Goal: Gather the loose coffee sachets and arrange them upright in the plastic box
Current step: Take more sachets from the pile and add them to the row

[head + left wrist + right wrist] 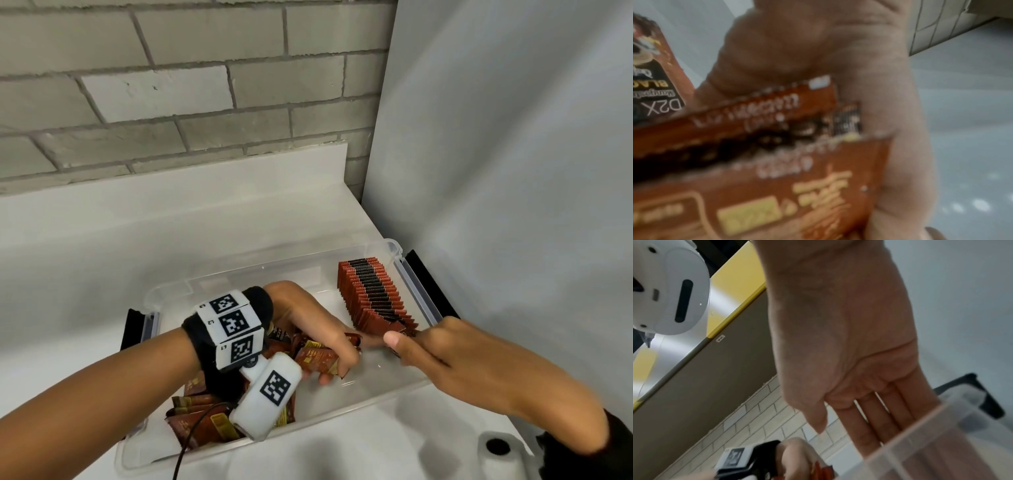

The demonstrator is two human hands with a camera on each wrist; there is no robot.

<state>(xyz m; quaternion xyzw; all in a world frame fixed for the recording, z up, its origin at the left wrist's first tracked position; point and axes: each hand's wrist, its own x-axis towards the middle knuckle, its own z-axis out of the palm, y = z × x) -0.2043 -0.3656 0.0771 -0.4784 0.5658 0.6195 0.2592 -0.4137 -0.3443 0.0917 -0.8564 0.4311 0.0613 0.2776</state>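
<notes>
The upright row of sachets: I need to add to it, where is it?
In the head view, the upright row stands along the plastic box's right wall, its near end at the right hand.

One clear plastic box [416, 301] on the white desk [102, 233], with two black latches: one at the left end [132, 327], one at the right end [430, 277]. One long upright row of sachets [373, 298] inside, too tightly packed for an exact count, well over twenty. One loose heap of sachets [202, 416] at the near left end, count unclear. At least three sachets [777, 178] in the left grip [308, 329]. Two hands in all, the right grip [442, 353] included. Three square code markers on the left wristband [227, 325].
</notes>
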